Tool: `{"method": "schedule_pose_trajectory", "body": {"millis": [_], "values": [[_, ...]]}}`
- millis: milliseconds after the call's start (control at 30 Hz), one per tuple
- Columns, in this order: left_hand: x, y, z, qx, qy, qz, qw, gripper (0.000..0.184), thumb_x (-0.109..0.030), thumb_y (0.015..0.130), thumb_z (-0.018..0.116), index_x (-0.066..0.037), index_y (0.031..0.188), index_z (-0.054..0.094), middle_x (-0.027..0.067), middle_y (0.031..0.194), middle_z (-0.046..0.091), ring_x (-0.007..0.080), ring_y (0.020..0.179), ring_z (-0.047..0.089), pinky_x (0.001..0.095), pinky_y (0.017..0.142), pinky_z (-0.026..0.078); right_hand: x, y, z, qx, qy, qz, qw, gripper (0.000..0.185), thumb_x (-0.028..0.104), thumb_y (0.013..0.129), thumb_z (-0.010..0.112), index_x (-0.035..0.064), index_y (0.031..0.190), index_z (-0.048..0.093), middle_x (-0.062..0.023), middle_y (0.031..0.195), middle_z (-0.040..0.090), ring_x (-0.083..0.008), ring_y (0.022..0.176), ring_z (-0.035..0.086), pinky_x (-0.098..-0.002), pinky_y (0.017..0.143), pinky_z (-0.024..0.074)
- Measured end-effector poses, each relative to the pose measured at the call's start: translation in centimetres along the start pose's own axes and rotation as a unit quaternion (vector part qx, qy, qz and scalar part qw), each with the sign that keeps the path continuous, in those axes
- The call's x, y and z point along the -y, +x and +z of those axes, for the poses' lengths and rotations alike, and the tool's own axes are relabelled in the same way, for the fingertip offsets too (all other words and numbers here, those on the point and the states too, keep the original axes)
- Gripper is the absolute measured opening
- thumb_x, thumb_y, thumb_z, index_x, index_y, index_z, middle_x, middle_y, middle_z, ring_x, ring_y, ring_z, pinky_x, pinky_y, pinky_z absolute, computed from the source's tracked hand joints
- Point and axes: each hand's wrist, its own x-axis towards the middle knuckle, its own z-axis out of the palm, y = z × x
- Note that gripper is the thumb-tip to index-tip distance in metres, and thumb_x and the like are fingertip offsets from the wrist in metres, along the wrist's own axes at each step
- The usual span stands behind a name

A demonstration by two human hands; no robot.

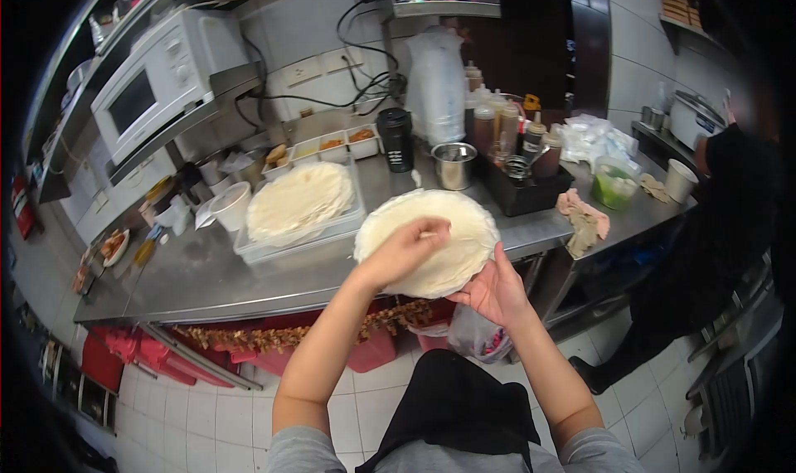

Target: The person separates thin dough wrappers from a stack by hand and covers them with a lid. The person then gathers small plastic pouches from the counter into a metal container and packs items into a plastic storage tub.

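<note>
A round stack [464, 261] of thin, pale sheets is held at the front edge of the steel counter [207, 286], between the two hands. Its near right rim is supported by the right hand [497, 289], which is held partly open, with the thumb up along the rim and the fingers reaching under the edge. Over the top face, the left hand [402, 253] is held with its fingers bent and the tips drawn close together; whether a sheet is pinched there cannot be told. Whether any weight is borne by the counter is also unclear. A second pile [300, 199] of similar sheets is laid in the clear plastic tray [290, 247], to the left of the held stack and apart from it. As far as is shown, the work is judged to be partway through: one pile is already placed in the tray, while the other is not set down. No single sheet is seen fully lifted away, and how many are left in either pile cannot be counted. Behind the held stack, a metal pot [453, 168] and a black tumbler [395, 141] are left untouched.
</note>
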Motion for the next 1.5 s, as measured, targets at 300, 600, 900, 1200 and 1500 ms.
{"method": "schedule_pose_trajectory", "body": {"millis": [300,600,900,1200,1500], "values": [[0.8,-1.3,4.3,-0.003,0.164,0.081,0.983,0.054,-0.011,0.07,0.079,0.001,0.118,0.058,0.0151,0.126,0.055,0.0272,0.116,0.055,0.0348,0.099,0.044,1.4,-1.6,-1.5,-0.035,-0.171,-0.001,0.985,0.037,0.015,0.096,0.052,-0.0009,0.129,0.048,-0.008,0.115,0.062,-0.0169,0.094,0.065,-0.0278,0.078,0.0544],[1.0,-1.6,4.7,-0.098,0.284,0.197,0.933,0.04,0.0,0.074,0.063,0.003,0.114,0.061,0.019,0.111,0.063,0.0295,0.098,0.064,0.0349,0.085,0.05,1.1,-1.6,-0.6,-0.057,-0.211,-0.059,0.974,0.049,0.001,0.089,0.053,0.0004,0.136,0.042,-0.0115,0.124,0.057,-0.0173,0.106,0.062,-0.0266,0.08,0.0539],[-9.4,4.4,-6.1,-0.219,-0.067,0.127,0.965,0.027,0.002,0.081,0.055,0.001,0.105,0.066,0.0079,0.088,0.069,0.0137,0.065,0.065,0.0262,0.06,0.052,0.8,0.2,-0.9,-0.087,-0.113,-0.121,0.982,0.058,0.011,0.094,0.054,0.0048,0.144,0.027,-0.014,0.137,0.045,-0.0271,0.123,0.05,-0.0369,0.093,0.048],[1.8,8.5,-7.9,-0.319,0.183,0.049,0.929,0.043,-0.001,0.073,0.06,0.002,0.116,0.059,0.0151,0.101,0.067,0.0247,0.089,0.064,0.0337,0.079,0.05,2.2,-1.5,-0.9,-0.065,-0.051,-0.135,0.987,0.043,0.013,0.095,0.051,0.0029,0.135,0.036,-0.0143,0.124,0.056,-0.0233,0.103,0.063,-0.0342,0.078,0.0574],[0.8,1.9,4.8,-0.031,0.201,0.085,0.975,0.034,-0.012,0.073,0.074,0.003,0.103,0.066,0.0156,0.104,0.065,0.0292,0.094,0.065,0.0351,0.08,0.052,1.6,-2.6,-2.8,-0.174,-0.144,-0.095,0.97,0.027,0.013,0.095,0.054,-0.0045,0.116,0.054,-0.0147,0.103,0.065,-0.0206,0.091,0.068,-0.0267,0.067,0.0576]]}}
